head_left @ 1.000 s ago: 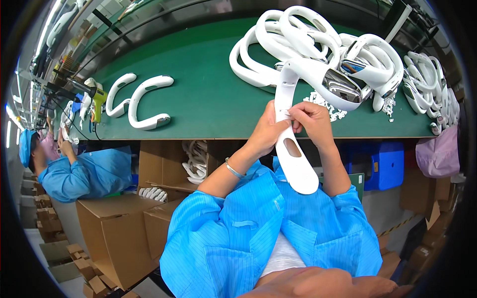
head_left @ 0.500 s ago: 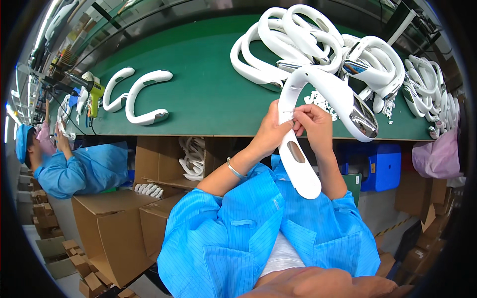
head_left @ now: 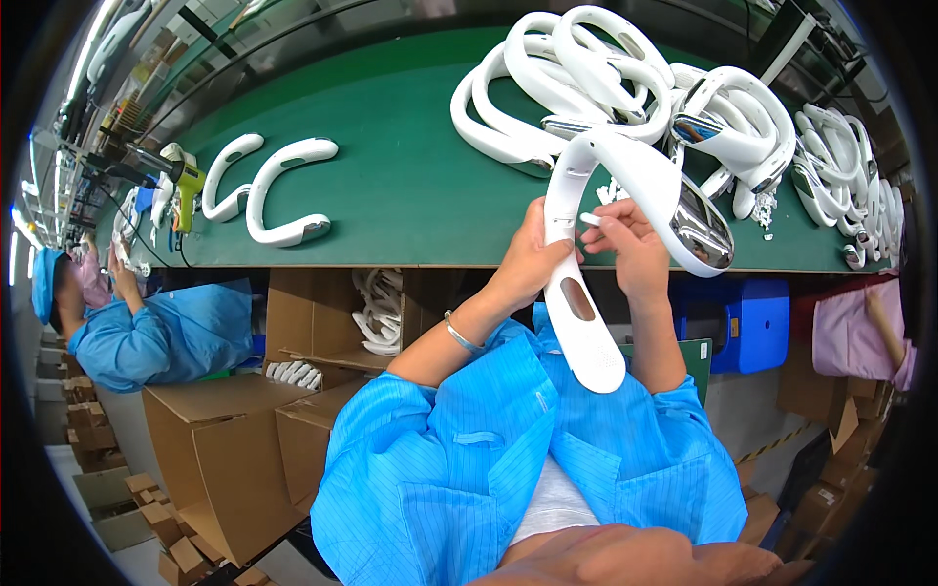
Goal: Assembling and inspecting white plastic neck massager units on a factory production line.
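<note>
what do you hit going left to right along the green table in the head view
yellow power screwdriver → pair of white c-shaped bands → left hand → white neckband held in both hands → right hand → row of white bands at the far right of the green table

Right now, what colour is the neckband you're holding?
White neckband, with a shiny chrome end cap; head view shows it.

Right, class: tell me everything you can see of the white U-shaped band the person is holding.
The white U-shaped band looks like smooth, glossy plastic. One arm points down toward the person and shows an oval opening and fine perforations near its rounded tip; the other ends in a shiny chrome-like face. It is held above the edge of the green table. The left hand grips the lower arm; the right hand pinches a small white piece beside it.
</note>
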Demonstrator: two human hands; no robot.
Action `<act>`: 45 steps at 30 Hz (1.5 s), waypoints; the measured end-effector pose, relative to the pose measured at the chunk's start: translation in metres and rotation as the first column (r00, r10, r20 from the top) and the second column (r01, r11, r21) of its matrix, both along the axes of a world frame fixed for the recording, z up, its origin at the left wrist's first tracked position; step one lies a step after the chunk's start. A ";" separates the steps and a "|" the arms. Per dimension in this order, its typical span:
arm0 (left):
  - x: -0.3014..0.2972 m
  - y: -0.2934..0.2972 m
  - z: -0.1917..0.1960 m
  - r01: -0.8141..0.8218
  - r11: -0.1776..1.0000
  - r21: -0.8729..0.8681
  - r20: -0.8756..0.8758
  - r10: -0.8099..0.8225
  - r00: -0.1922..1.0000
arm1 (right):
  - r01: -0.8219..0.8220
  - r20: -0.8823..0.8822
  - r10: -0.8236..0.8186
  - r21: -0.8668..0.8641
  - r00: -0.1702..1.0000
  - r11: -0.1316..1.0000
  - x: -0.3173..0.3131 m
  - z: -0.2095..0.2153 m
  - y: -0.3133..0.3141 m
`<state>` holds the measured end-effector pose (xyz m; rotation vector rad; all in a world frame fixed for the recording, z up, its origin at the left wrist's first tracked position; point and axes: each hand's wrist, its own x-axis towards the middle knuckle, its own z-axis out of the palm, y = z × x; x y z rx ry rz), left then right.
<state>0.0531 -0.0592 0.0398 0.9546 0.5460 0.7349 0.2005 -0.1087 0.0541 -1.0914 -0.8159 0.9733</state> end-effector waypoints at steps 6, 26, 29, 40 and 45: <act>-0.001 -0.002 0.003 0.029 0.999 -0.044 0.008 -0.028 1.000 | -0.096 0.583 -0.050 0.217 0.811 0.971 0.017 0.001 0.001; 0.007 -0.013 -0.002 0.038 0.997 -0.065 0.109 -0.031 0.994 | -0.203 0.816 -0.033 0.183 0.577 0.962 0.005 0.006 -0.002; 0.008 -0.016 -0.002 0.050 0.998 -0.036 0.111 -0.046 0.993 | -0.290 0.648 0.182 0.064 0.740 0.955 0.008 0.007 -0.007; 0.013 -0.026 -0.007 0.027 0.989 0.143 0.025 -0.031 0.999 | -0.067 0.584 0.096 -0.072 0.806 0.995 0.004 0.011 -0.016; 0.016 -0.032 -0.012 -0.052 0.970 0.239 -0.016 0.058 0.998 | -0.084 0.354 0.131 -0.144 0.926 0.986 0.004 0.014 -0.020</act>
